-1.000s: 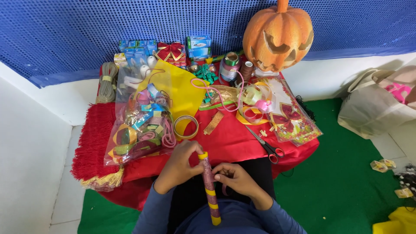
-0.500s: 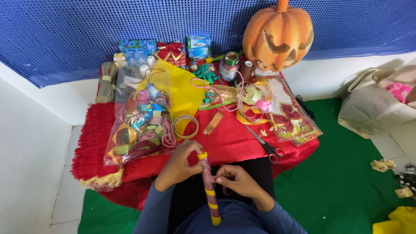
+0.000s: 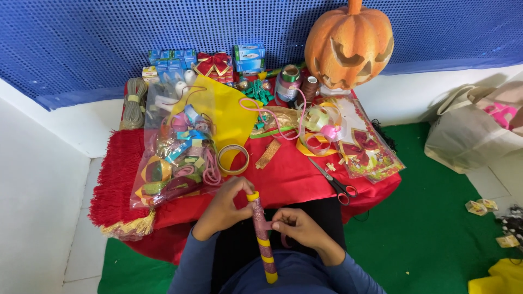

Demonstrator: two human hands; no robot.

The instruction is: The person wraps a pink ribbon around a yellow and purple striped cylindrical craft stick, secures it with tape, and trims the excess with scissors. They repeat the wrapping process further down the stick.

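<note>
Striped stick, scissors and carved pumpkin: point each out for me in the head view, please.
striped stick (image 3: pixel 262 235): head view, on its glittery pink middle band, between the hands.
scissors (image 3: pixel 333 181): head view, near the pivot, above the red handles.
carved pumpkin (image 3: pixel 348 46): head view, on the orange face between the cut-out eyes.

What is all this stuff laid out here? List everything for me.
Stick: one, yellow wound with pink glitter ribbon, held upright between both hands.
Scissors: one pair, red handles, on the red cloth's right front.
Tape ring: one, yellow, mid-cloth.
Clear bag of ribbons: one, mixed colours, left on the cloth.
Yellow sheet: one, behind the ring.
Pumpkin lantern: one, orange, back right.
Red cloth: one, fringed, covering the low table.
Small boxes: several, blue, along the back wall.
Tote bag: one, beige, on the green floor at right.
Left hand: grips the stick near its top.
Right hand: fingers pinch the ribbon at the stick's middle.
</note>
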